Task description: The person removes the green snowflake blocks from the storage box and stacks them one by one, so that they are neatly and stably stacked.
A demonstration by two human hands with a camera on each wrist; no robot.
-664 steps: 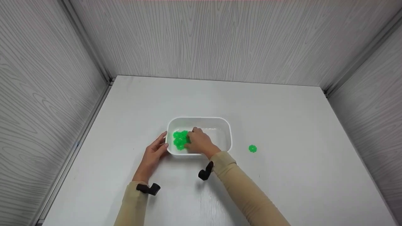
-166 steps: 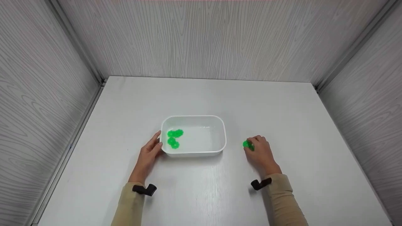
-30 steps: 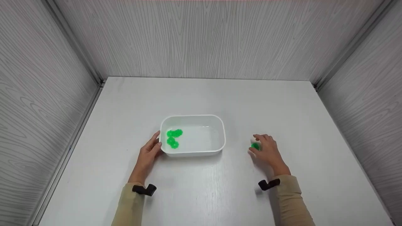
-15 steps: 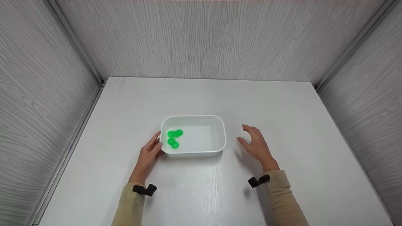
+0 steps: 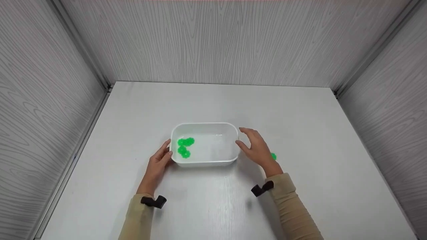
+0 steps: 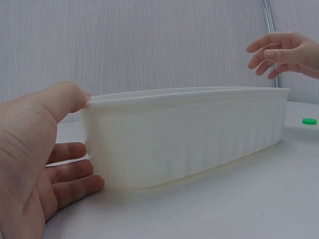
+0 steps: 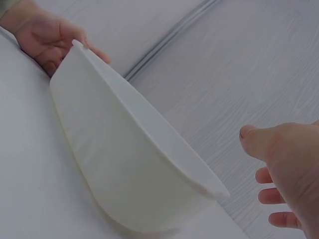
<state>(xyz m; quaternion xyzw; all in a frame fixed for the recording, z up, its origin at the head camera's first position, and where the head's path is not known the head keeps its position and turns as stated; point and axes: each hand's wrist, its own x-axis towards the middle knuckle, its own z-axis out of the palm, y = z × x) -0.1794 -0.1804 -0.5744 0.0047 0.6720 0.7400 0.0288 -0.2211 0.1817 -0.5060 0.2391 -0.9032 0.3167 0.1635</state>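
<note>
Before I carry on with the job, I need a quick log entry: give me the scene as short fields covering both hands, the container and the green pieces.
Container: white tub, upright on the table
Left hand: holds the tub's left end, thumb at the rim
Right hand: empty, fingers spread, near the tub's right end, not touching it
Green pieces in tub: bunched toward the left end, exact count unclear
Green outside tub: on the table, right of the tub; partly hidden in the head view

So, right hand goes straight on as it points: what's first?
Likely the tub, at its right end, though in the left wrist view the right hand looks high enough to pass over.
</note>
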